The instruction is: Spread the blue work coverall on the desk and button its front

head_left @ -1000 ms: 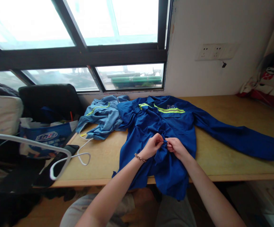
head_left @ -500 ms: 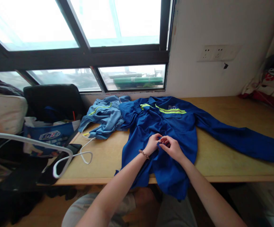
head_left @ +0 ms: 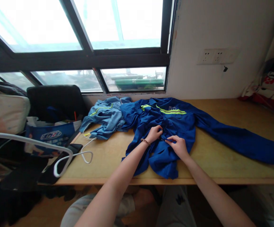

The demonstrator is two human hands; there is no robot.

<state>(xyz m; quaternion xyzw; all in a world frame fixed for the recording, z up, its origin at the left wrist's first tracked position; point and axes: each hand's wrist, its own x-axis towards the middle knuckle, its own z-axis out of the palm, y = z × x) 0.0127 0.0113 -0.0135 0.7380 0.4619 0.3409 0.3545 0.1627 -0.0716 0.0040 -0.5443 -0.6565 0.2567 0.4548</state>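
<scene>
A dark blue work jacket (head_left: 181, 124) with a yellow-and-grey reflective stripe across the chest lies front up on the table, one sleeve stretched out to the right. My left hand (head_left: 154, 134) is closed on the fabric near the middle of its front opening. Just right of it, my right hand (head_left: 178, 145) pinches the cloth of the front edge between thumb and fingers. The lower hem is bunched and parted below my hands. Any button or fastener between the fingers is too small to make out.
A crumpled light blue garment (head_left: 107, 115) lies left of the jacket. A white cable (head_left: 87, 157) and a curved white bar (head_left: 32, 141) are at the left, near a dark phone-like object (head_left: 74, 147). Beyond stand a printed bag (head_left: 51, 135) and a black chair (head_left: 56, 99). The wooden table (head_left: 222, 167) meets the wall.
My hands have moved apart a little, the left one up and the right one to the right. The jacket's lower part has been pulled up, its hem now on the table.
</scene>
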